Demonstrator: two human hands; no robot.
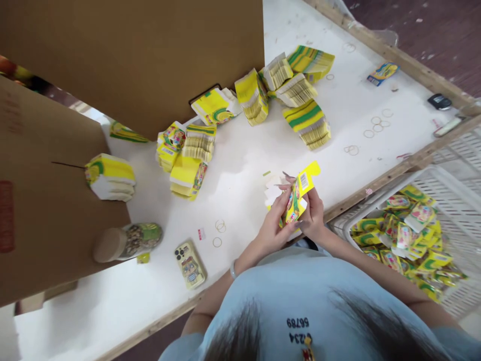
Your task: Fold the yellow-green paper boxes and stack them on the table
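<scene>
Sitting between left hand (275,220) and right hand (314,214), yellow carton (297,199), held.

both hands (275,218) hold a yellow carton (305,182).

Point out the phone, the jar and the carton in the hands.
Phone (190,265): head view, on the middle of its back.
Jar (140,238): head view, on the side of its body.
Carton (299,190): head view, on its printed side.
</scene>
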